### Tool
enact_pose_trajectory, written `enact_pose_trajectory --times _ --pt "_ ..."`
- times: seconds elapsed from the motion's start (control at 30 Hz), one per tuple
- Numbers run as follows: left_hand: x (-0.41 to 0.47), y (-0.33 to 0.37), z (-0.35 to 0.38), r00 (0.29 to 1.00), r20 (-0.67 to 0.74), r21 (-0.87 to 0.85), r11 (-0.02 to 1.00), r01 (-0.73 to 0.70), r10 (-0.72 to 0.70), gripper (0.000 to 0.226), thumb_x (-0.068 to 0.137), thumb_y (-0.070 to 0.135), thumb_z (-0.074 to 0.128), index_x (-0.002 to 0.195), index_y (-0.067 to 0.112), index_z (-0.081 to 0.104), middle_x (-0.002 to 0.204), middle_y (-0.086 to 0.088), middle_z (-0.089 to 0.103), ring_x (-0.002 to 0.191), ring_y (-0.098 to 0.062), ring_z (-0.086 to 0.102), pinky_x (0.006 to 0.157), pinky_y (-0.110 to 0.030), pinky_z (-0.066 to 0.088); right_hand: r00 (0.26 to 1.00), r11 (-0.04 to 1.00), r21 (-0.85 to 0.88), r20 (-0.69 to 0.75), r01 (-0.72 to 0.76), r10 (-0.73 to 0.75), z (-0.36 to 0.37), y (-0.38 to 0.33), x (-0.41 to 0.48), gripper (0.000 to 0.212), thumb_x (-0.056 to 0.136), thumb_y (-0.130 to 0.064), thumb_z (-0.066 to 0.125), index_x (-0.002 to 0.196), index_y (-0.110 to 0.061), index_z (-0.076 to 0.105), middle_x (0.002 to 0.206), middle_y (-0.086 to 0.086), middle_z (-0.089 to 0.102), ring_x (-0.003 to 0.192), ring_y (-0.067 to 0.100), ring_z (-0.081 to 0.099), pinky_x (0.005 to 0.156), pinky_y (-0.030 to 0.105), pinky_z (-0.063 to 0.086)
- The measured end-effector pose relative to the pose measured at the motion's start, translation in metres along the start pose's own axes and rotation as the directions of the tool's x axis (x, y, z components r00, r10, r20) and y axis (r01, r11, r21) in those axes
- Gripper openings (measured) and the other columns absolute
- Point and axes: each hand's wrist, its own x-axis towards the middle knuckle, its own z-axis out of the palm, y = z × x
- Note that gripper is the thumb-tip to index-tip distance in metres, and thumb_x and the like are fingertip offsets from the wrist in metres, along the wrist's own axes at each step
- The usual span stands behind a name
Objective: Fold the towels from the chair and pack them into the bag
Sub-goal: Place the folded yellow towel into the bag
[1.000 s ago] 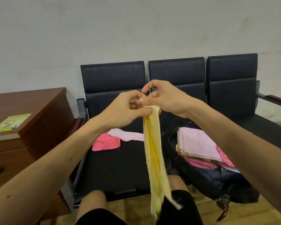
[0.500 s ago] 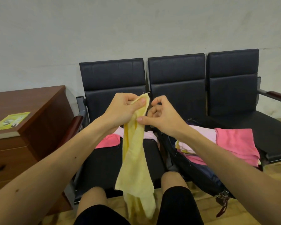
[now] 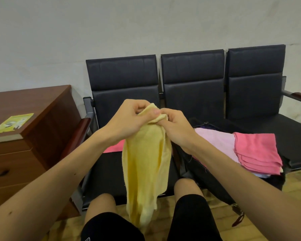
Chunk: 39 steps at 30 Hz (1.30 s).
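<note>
A yellow towel (image 3: 146,167) hangs in front of me, down between my knees. My left hand (image 3: 129,119) and my right hand (image 3: 175,126) both pinch its top edge, close together. Behind it stands a row of black chairs (image 3: 123,75). A pink towel (image 3: 114,147) lies on the left seat, mostly hidden by my arm and the yellow towel. An open dark bag (image 3: 215,186) leans against the middle seat, holding folded light pink towels (image 3: 215,138) and a stack of folded darker pink towels (image 3: 257,152).
A brown wooden cabinet (image 3: 33,145) with drawers stands at the left, with a book with a green cover (image 3: 12,123) on its top. A pale wall runs behind the chairs. My bare knees and black shorts are at the bottom, over a yellowish floor.
The towel hung as a narrow strip a second ago; it now hangs wider and looser. My hands dropped a little, parted briefly, and pinch the top edge close together again.
</note>
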Motion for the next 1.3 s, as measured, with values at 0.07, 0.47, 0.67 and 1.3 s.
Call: enact_pose_trajectory --times 0.07,0.47,0.67,1.3 --pt "-0.002 -0.007 -0.001 0.998 -0.064 -0.016 1.000 0.014 -0.015 0.021 0.099 0.029 0.058 0.093 0.014 0.070 0.085 -0.004 0.070 0.078 -0.017 0.067 0.069 -0.032 0.054 0.999 0.997 -0.073 -0.016 0.032 -0.033 0.006 0.011 -0.004 0.016 0.096 -0.023 0.061 0.093 -0.007 0.066 0.081 0.013 0.067 0.071 0.018 0.065 0.065 0.037 0.053" --pt "-0.025 -0.049 -0.015 0.913 -0.361 -0.166 0.976 0.138 -0.191 0.020 0.106 0.034 0.040 0.097 0.024 0.055 0.096 0.003 0.058 0.090 -0.015 0.059 0.087 -0.039 0.051 0.923 0.796 -0.542 0.093 -0.269 0.374 0.011 0.152 -0.055 0.015 0.094 -0.021 0.061 0.089 -0.009 0.067 0.084 0.005 0.068 0.077 0.018 0.064 0.070 0.036 0.049" --pt "-0.036 -0.078 -0.042 0.887 -0.432 -0.039 0.986 0.160 -0.161 0.020 0.106 0.031 0.041 0.094 0.026 0.057 0.091 0.009 0.057 0.081 0.001 0.057 0.076 -0.022 0.049 0.938 0.866 -0.360 -0.126 -0.347 0.324 -0.040 0.130 -0.026 0.019 0.092 -0.009 0.062 0.092 -0.020 0.078 0.087 -0.002 0.075 0.082 0.014 0.068 0.074 0.033 0.057" --pt "-0.142 -0.202 -0.004 0.486 -0.358 -0.598 0.595 0.537 -0.798 0.044 0.094 0.048 0.054 0.092 0.010 0.075 0.087 -0.009 0.075 0.085 -0.023 0.069 0.077 -0.039 0.053 0.713 0.694 0.448 -0.160 -0.564 0.683 -0.012 0.120 -0.049 0.018 0.096 -0.021 0.057 0.094 -0.009 0.071 0.081 0.007 0.076 0.080 0.022 0.071 0.068 0.033 0.059"
